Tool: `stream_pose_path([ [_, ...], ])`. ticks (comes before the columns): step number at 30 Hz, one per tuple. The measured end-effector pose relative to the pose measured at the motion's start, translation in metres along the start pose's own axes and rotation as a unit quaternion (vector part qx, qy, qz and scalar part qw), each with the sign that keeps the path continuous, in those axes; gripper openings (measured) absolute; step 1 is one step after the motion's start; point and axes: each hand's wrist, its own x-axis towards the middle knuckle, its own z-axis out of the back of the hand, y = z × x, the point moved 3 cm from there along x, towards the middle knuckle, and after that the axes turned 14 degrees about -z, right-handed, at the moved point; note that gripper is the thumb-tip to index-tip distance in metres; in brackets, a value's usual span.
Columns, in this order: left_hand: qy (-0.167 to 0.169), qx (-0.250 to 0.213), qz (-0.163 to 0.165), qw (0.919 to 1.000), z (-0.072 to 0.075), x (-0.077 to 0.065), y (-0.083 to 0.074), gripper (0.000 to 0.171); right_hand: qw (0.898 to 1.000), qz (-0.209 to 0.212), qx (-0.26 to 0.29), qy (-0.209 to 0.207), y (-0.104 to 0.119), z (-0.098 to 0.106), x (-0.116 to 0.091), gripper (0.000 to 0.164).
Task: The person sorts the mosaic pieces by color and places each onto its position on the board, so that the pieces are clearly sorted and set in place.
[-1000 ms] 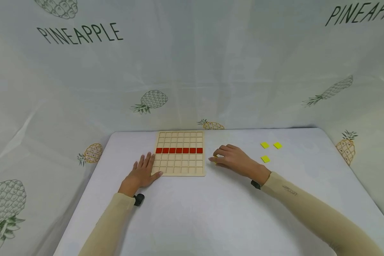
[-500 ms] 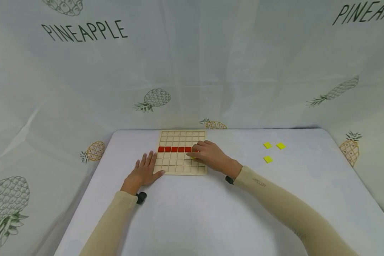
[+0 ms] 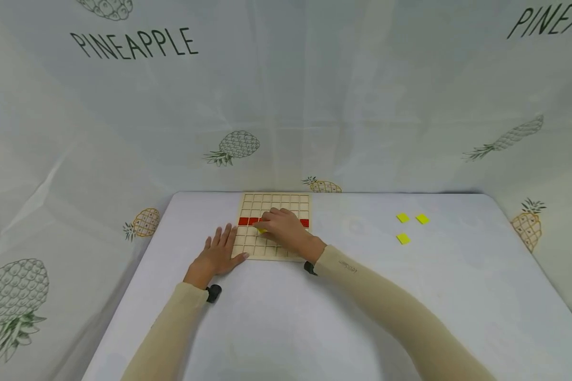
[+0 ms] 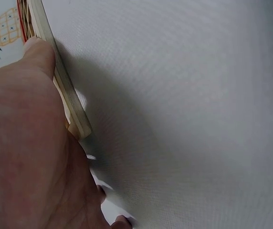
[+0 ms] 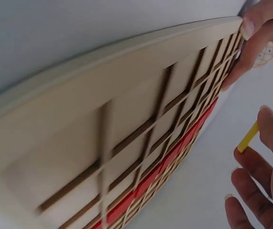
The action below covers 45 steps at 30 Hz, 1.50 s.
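Observation:
A pale wooden grid board (image 3: 276,252) lies at the far side of the table, with a row of red square tiles (image 3: 243,221) across its middle. My left hand (image 3: 216,255) lies flat with straight, spread fingers at the board's left edge, its thumb on the near left corner. Over the board, my right hand (image 3: 286,230) pinches a yellow square tile (image 5: 248,137) between thumb and index finger. In the head view that tile shows just below the red row toward the left, and the hand covers part of the row.
Several items lie right of the board on the white table (image 3: 276,323): a yellow tile (image 3: 402,217), another yellow tile (image 3: 422,218) beside it, and a third yellow tile (image 3: 403,238) nearer. A pineapple-print curtain (image 3: 286,106) hangs behind the table.
My right hand has carried the yellow tile leftward from beside the board to over its left part. The left hand has stayed at the board's edge. The head view has shifted slightly.

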Motion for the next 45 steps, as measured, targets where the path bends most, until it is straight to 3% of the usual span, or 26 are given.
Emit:
stream_pose_path([
  [5,0.005,0.002,-0.001,1.0000,0.002,-0.001,-0.003,0.094,0.999,-0.041,0.006,0.019,0.013,-0.010,0.014,0.033],
  [15,0.013,0.006,-0.003,0.9999,-0.010,0.008,0.006,0.094,0.994,-0.096,-0.004,0.054,0.028,-0.027,0.032,0.032],
  [26,0.020,0.017,0.006,0.9996,-0.008,0.007,0.005,0.093,0.987,-0.122,-0.044,0.093,0.033,-0.043,0.047,0.033],
  [39,0.036,0.011,0.020,0.9991,0.009,0.001,-0.011,0.089,0.984,-0.134,-0.076,0.091,0.040,-0.051,0.058,0.039],
  [45,0.038,0.016,0.025,0.9988,0.012,-0.003,-0.013,0.089,0.984,-0.129,-0.074,0.093,0.041,-0.051,0.056,0.031],
])
